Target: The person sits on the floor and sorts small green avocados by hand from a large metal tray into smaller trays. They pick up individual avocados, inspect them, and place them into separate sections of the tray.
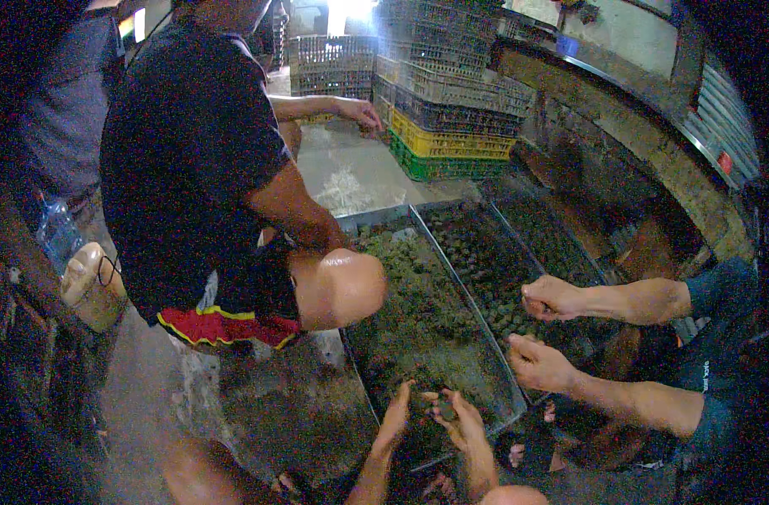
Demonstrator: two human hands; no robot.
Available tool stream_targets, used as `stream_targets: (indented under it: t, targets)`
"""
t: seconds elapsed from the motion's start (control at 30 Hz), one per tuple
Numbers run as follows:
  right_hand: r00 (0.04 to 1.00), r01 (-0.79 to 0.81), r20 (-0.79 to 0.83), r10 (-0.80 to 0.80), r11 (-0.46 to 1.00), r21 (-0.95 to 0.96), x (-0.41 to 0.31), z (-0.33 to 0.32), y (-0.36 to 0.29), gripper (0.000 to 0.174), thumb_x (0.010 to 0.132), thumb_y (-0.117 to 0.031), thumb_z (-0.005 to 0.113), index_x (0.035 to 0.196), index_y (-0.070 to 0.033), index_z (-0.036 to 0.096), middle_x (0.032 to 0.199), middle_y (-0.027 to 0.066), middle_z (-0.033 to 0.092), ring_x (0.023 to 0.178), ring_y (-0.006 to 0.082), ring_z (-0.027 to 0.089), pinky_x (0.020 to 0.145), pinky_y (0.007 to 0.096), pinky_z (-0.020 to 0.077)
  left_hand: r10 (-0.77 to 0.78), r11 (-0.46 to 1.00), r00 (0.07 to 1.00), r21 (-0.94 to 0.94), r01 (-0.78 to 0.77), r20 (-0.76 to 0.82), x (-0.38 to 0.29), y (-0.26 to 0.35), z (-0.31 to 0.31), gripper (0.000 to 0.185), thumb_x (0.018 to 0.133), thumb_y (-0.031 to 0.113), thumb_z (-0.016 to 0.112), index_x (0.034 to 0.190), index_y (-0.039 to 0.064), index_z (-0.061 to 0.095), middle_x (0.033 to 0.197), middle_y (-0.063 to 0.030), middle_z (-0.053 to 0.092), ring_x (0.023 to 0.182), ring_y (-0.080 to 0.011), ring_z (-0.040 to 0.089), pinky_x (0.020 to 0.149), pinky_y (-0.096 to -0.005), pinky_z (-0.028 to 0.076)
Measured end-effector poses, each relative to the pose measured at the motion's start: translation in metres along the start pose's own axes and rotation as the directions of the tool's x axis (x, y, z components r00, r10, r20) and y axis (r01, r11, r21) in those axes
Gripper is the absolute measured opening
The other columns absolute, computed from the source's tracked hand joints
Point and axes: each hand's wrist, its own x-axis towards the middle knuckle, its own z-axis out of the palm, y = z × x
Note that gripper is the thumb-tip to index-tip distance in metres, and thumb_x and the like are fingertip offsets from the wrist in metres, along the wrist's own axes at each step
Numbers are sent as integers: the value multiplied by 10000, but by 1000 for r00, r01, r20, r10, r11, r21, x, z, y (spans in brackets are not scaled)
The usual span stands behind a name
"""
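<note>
At the near end of a metal-rimmed tray [517,413] I have both hands over a loose mass of small dark-green lumps [416,284], perhaps small crabs or shellfish; the dim, grainy picture does not settle which. My left hand [394,416] points away from me, fingers mostly straight, with nothing plainly in it. Facing it, a short gap away, my right hand [468,421] has its thumb and fingers bent around a small dark lump [446,407]. The lumps lie thickest in the tray's middle and far part. Nearer me, some of the tray's floor shows.
A co-worker's hands [542,363] work over a neighbouring tray [463,246] at right. Another person in a dark shirt [189,158] sits close at left, one knee [343,287] beside my tray. Stacked plastic crates [454,139] stand behind. A plastic bottle [59,230] is far left.
</note>
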Motion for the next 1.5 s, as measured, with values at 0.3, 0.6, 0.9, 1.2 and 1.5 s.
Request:
stream_targets:
  t: [0.3, 0.6, 0.9, 1.2, 1.5]
  targets:
    - [983, -61, 179, 43, 993, 98, 2, -11, -12, 589, 967, -548, 429, 1184, -19, 569, 620, 5, 464, 487, 114, 426, 409, 240, 306, -45, 998, 996, -41, 42, -77, -11, 11, 4, 457, 946, 506, 543, 1225, 149, 602, 802, 6, 598, 701, -84, 542, 565, -224, 444]
    - [990, 132, 50, -134, 990, 47, 21, -19, 7, 443, 1005, -365, 478, 1252, -4, 544, 763, 40, 546, 636, 144, 522, 567, 277, 442, -114, 961, 993, -254, 107, -16, 0, 8, 11, 406, 1003, 440, 458, 1232, 127, 580, 862, -21, 632, 726, -123, 586, 615, -259, 475]
    - [999, 44, 9, -45, 997, 61, -2, 3, -13, 490, 1001, -402, 458, 1317, -32, 515, 832, 57, 616, 655, 150, 557, 573, 266, 464, -48, 990, 999, -128, 50, 18, 2, 4, 5, 400, 981, 420, 522, 1283, 159, 550, 965, -23, 650, 835, -125, 599, 686, -281, 509]
    - [967, -23, 254, -8, 993, 118, 6, -10, -21, 548, 979, -490, 453, 1227, -13, 561, 639, 33, 529, 520, 126, 473, 452, 212, 351, -163, 958, 986, -238, 163, 20, -7, 26, 15, 367, 978, 388, 544, 1250, 143, 565, 824, 23, 596, 674, -90, 535, 572, -228, 434]
    - [998, 21, -60, -26, 996, -82, 7, 4, -5, 503, 980, -506, 450, 1018, -29, 602, 766, 71, 623, 592, 129, 562, 454, 249, 409, -221, 953, 967, -237, 187, -124, 7, -3, 7, 457, 966, 544, 461, 789, 140, 580, 604, 47, 476, 508, -88, 410, 448, -248, 315]
